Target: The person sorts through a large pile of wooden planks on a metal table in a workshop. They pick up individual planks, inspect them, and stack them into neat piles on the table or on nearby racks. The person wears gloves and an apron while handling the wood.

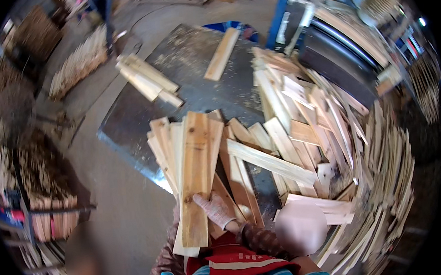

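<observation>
A long wooden board (195,159) with dark knots lies lengthwise in front of me, on top of another paler board (186,252). My right hand (215,211), in a pale glove, closes on its right edge, with the thumb on the top face. My left hand (176,212) is almost wholly hidden behind the boards' left side, and its fingers do not show. Just beyond and beside the held boards, several planks (162,134) fan out on the dark metal table (127,113).
A heap of loose planks (302,132) covers the table's right side, beside a machine with a dark roller (349,46). A single plank (222,54) and a small group of planks (147,77) lie farther off. Stacked strips (386,167) stand at right, wood piles (43,165) at left.
</observation>
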Available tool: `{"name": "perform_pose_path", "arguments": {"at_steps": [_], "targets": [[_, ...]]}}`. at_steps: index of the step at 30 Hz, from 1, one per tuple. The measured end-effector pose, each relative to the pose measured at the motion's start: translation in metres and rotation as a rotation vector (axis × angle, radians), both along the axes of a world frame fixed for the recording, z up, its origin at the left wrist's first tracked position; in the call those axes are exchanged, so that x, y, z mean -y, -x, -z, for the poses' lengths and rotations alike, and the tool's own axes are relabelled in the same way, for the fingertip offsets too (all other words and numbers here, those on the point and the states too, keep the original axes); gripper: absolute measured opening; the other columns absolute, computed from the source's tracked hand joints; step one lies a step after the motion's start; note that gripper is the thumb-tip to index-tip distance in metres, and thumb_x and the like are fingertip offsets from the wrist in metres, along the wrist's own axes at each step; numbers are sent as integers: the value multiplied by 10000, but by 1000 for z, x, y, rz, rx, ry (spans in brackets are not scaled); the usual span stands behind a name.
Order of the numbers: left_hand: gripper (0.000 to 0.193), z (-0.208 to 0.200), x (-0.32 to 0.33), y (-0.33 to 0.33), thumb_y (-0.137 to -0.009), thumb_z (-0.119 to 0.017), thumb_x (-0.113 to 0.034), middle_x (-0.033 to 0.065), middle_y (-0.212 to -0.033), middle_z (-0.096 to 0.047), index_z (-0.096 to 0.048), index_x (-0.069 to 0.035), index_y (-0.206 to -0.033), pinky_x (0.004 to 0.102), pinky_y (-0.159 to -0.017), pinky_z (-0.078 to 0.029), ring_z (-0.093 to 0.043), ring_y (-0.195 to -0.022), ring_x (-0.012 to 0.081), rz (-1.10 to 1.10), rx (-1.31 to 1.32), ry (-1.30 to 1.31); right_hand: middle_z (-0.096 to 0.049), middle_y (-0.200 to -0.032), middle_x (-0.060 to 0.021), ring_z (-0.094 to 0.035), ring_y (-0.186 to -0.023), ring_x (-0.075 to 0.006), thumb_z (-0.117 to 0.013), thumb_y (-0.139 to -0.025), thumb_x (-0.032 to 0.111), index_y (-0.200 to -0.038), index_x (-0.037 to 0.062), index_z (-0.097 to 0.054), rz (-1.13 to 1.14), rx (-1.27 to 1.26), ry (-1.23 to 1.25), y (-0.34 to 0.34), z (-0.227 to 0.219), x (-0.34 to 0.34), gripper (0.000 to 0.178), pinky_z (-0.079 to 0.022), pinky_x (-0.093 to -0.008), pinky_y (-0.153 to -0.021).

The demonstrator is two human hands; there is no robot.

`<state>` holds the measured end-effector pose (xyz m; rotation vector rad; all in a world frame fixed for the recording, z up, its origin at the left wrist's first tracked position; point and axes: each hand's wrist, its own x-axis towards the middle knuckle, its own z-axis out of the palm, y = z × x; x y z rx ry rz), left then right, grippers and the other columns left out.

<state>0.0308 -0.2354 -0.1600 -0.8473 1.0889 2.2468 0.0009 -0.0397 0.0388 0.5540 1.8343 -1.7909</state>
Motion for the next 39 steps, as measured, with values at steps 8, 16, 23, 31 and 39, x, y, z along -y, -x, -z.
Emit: {"name": "perform_pose_path", "arguments": {"at_steps": [8, 16, 23, 31, 39], "targets": [[666, -64, -127, 29, -1070, -400, -551, 164, -1245, -656, -521, 4, -1417, 397, -952, -548, -652, -1064, 275, 443, -126, 73, -685, -1202, -193, -656, -1093, -339, -584, -886, 631, -1410, 16, -489, -27, -122, -76, -77, -69, -24, 813, -502, -447, -947], [655, -121, -242, -91, -1072, -395, -540, 172, -1251, -651, -511, 0, -1423, 411, -957, -551, -652, -1074, 292, 864, -263, 107, -692, -1060, -171, -684, -924, -303, -595, -917, 451, -1295, 46, -571, 450, -416, -193, -271, -110, -77, 555, -551, -426, -796], [645, -94, -180, -124, -1074, -391, -530, 179, -1256, -647, -503, -3, -1428, 424, -961, -553, -652, -1082, 307, 775, -242, -45, -693, -1025, -175, -681, -889, -291, -635, -895, 412, -1285, 45, -582, 443, -400, -328, -242, -35, -63, 539, -553, -407, -764], [634, -62, -125, -93, -1076, -386, -519, 188, -1262, -642, -493, -7, -1434, 438, -965, -555, -652, -1092, 324, 415, -129, -281, -693, -985, -179, -678, -848, -277, -680, -871, 368, -1274, 43, -594, 377, -142, -371, -190, -27, -54, 525, -556, -385, -726], [623, -56, -156, -94, -1079, -381, -508, 196, -1268, -638, -482, -11, -1440, 452, -970, -558, -652, -1102, 340, 191, -65, -485, -647, -1226, -143, -634, -1094, -208, -731, -907, 221, -1471, -3, -430, 581, -83, -59, -179, -33, -77, 677, -512, -294, -941]]}}
